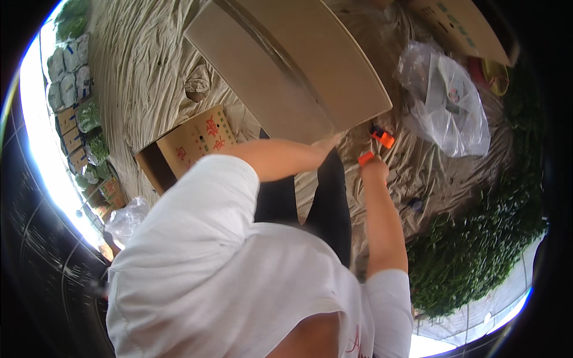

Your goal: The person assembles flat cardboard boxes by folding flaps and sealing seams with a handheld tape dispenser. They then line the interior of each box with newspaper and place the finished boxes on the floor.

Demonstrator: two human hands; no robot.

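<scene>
A large brown cardboard box (352,65) stands in front of me, its top flaps meeting at a seam that runs away from me. My left hand (327,149) reaches across to the box's near edge, its fingers stretched out against the cardboard and partly blurred. Just right of the near corner, my right hand (375,169) is closed around the orange handle of what looks like a tape dispenser. The orange-and-black head of the tape dispenser (384,138) shows beyond the fingers, close to the box's side. Part of its body is hidden.
A smaller open carton (194,140) with red print lies at left. To the right are a clear plastic bag (453,101), another carton (462,24) and a heap of green leaves (471,256). Wrinkled tan sheeting (140,77) covers the floor. Packed bags (68,71) are stacked far left.
</scene>
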